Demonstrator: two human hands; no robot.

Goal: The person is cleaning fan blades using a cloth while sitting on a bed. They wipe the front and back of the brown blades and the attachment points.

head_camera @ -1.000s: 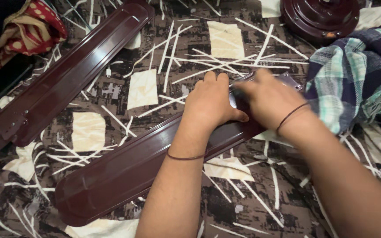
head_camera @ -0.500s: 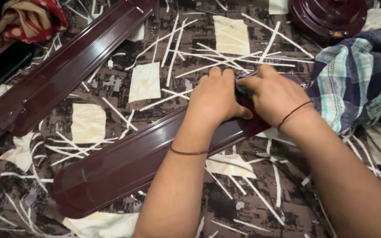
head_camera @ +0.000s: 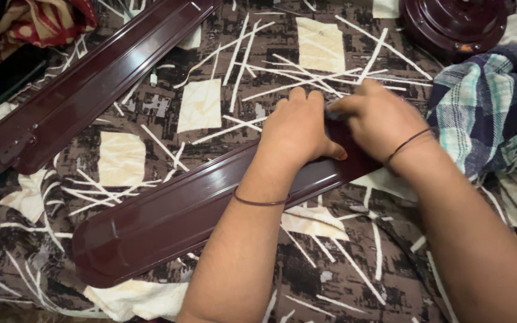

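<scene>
Both hands have edged left since a second ago. Left hand point(head_camera: 297, 128) flat, fingers together, pressing the near blade point(head_camera: 169, 215); right hand point(head_camera: 378, 116) pinches its far-right end, perhaps a fitting. Blade lies diagonally on patterned cloth point(head_camera: 324, 263).

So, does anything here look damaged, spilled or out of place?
Nothing stands out. Both hands, left hand and right hand, rest on one end of the near fan blade; it looks whole. The second blade and motor housing lie on the patterned cloth.

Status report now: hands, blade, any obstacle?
Left hand and right hand both pressing on near blade. Second blade apart. Plaid cloth beside right wrist.
</scene>
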